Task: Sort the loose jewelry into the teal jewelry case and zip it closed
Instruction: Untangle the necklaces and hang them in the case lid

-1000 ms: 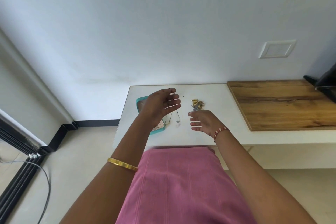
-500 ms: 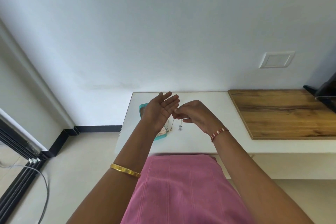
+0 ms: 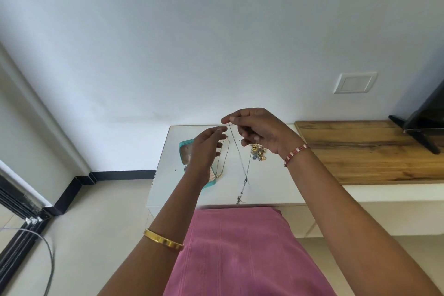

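Note:
The open teal jewelry case [image 3: 184,153] lies at the left of the white tabletop [image 3: 271,187], partly hidden behind my left hand [image 3: 205,150]. A thin gold necklace [image 3: 224,163] hangs from that hand's fingertips, its lower end by the case's front corner. My right hand [image 3: 260,132] is raised above the table and pinches a fine silver chain [image 3: 241,168], which hangs down to a small pendant near the table's front edge. A small pile of gold and blue jewelry [image 3: 258,153] rests on the table under my right wrist.
A wooden board [image 3: 374,151] covers the surface to the right, with a black screen stand [image 3: 422,132] at its far end. A white wall plate [image 3: 354,83] is on the wall. A pink cloth [image 3: 240,247] covers my lap at the table's front edge.
My right hand went from the table to my left hand, took the silver chain and lifted it up and right. The two chains now hang apart.

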